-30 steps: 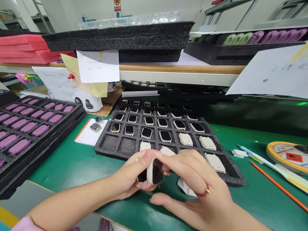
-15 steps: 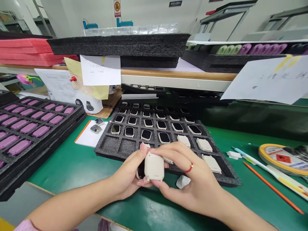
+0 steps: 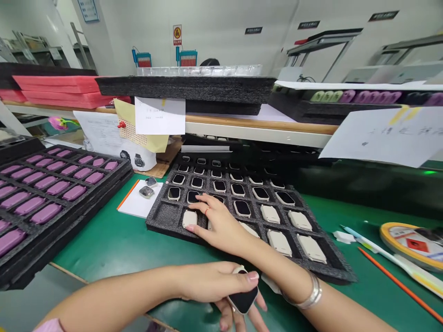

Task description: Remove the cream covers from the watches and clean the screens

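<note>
My right hand (image 3: 221,223) reaches over the black foam tray (image 3: 162,226). Its thumb and fingers are around a cream watch case (image 3: 189,219), back side up, in a front-row compartment. To the left of that compartment is a vacant one. Low in front of the tray, my left hand (image 3: 224,286) grips a watch (image 3: 244,293) with a black screen facing up, the thumb lying across it. Several watches in the tray's back rows show dark screens. Others toward the front right, such as one cream case (image 3: 311,248), lie face down. My right forearm hides part of the front row.
Stacked trays of purple cases (image 3: 44,212) stand on the left. Two loose watch pieces (image 3: 146,192) lie on white paper (image 3: 133,203). To the right are an orange stick (image 3: 398,281), a white pen (image 3: 380,242) and a yellow tape roll (image 3: 387,230). A shelf edge (image 3: 242,129) crosses behind.
My right hand has moved from beside my left hand to the tray, taking the cream case into a front compartment. My left hand has come lower and right with the black-screened watch.
</note>
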`<act>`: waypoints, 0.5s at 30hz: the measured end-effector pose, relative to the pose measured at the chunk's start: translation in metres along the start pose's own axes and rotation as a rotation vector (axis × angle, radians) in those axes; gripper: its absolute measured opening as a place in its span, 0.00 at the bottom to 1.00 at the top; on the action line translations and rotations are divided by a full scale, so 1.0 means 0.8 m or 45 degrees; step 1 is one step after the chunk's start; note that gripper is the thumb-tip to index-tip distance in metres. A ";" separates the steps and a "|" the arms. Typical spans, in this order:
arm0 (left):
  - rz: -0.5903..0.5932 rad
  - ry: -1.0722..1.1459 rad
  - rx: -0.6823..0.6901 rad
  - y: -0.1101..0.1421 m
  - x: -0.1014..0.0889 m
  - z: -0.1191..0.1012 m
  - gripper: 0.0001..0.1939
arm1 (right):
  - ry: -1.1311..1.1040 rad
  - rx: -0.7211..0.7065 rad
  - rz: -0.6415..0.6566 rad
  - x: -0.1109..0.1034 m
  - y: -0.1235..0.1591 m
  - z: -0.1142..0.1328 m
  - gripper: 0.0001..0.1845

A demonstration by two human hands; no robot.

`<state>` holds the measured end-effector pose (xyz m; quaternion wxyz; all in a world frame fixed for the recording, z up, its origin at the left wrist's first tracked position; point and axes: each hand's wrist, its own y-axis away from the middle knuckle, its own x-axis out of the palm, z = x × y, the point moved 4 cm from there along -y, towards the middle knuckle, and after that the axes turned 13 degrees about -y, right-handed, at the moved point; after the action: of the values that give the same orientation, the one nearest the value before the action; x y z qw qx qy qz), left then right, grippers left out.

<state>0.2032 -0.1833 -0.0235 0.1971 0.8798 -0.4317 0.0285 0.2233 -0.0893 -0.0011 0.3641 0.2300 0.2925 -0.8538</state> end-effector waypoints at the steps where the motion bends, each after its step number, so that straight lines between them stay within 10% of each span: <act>1: -0.011 -0.052 -0.001 0.002 0.001 -0.002 0.36 | -0.015 -0.007 -0.016 -0.009 0.005 0.002 0.21; 7: -0.430 -0.026 0.083 0.011 -0.008 -0.015 0.38 | -0.163 -0.218 -0.200 -0.081 0.064 0.044 0.09; 11: -0.721 0.379 0.188 0.011 -0.026 -0.015 0.35 | 0.016 -0.367 -0.086 -0.082 0.093 0.056 0.23; 15: -0.697 0.615 0.335 0.010 -0.031 -0.019 0.30 | 0.000 -0.282 -0.056 -0.077 0.094 0.051 0.10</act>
<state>0.1839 -0.1634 -0.0122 0.1788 0.9482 -0.1149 0.2363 0.3115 -0.1289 0.0404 0.3685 0.1819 0.3901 -0.8239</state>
